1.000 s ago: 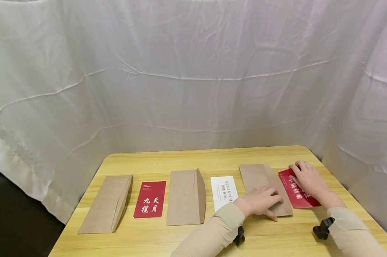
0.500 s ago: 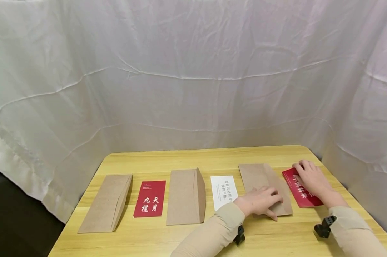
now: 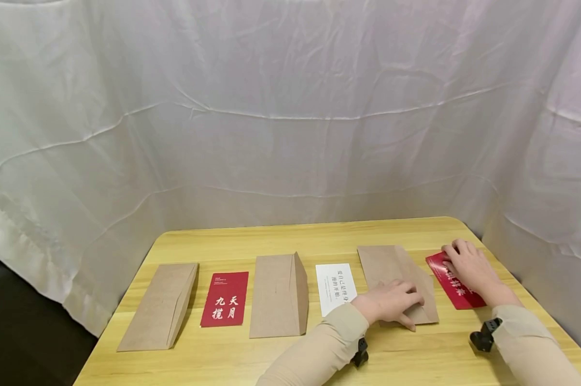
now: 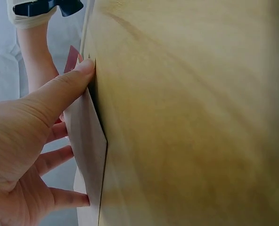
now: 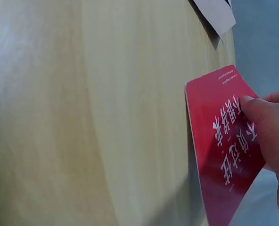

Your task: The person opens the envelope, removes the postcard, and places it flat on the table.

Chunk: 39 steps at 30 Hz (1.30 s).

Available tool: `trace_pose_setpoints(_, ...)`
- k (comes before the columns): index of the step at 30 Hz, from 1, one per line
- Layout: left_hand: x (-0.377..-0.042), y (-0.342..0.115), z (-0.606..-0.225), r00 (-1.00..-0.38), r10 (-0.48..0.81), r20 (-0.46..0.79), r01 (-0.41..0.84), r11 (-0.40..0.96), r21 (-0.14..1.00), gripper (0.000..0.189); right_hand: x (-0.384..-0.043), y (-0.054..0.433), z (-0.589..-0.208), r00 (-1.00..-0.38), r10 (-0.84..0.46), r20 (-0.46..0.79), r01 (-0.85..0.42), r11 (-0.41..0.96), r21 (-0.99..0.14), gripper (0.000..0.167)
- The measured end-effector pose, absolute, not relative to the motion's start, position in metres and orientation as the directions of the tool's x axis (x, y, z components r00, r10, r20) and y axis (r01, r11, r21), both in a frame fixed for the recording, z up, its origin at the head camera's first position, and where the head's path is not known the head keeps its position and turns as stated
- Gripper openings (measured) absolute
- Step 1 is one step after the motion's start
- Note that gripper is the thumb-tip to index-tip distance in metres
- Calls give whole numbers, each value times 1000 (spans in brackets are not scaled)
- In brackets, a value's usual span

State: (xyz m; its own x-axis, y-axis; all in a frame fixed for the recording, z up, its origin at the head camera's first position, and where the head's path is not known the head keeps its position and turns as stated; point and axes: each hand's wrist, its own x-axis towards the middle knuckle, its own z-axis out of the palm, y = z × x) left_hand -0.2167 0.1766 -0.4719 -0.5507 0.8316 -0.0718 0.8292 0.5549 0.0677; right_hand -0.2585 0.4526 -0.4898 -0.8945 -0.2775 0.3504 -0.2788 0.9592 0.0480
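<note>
In the head view my left hand point(image 3: 389, 304) rests on a brown paper envelope point(image 3: 381, 262), fingers spread over it and thumb at its near edge. The left wrist view shows fingertips on this envelope point(image 4: 85, 134) and the thumb along its edge. My right hand point(image 3: 471, 268) pinches a red card with white Chinese characters point(image 3: 456, 289), just right of that envelope. In the right wrist view the thumb lies on the printed face of the red card point(image 5: 210, 155), which is tilted off the table. The fingers behind the card are mostly hidden.
To the left lie a white printed card point(image 3: 331, 284), a second brown envelope point(image 3: 273, 300) with its flap raised, another red card point(image 3: 225, 289) and a third brown envelope point(image 3: 155, 305). All are on the wooden table point(image 3: 213, 364). A pale curtain point(image 3: 290, 161) hangs behind.
My right hand has moved slightly right with the red card, drawing it away from the envelope and tilting it. The left hand stays in place.
</note>
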Motion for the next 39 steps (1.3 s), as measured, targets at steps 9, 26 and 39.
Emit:
trace_pose_setpoints(9,-216,178,-473,-554,829,-71,829,558,34,62,-258,454,-494,-922,-232,310,-232,972,38,40)
trace_pose_setpoints(26,-218,178,-473,-540,835,-106,836,547,45,58,-264,460,-500,-966,-184,181,-190,982,-14,37)
trace_pose_setpoints(39,-218,173,-473,-545,827,-136,827,558,76,67,-263,460,-496,-982,-156,107,-162,986,-48,39)
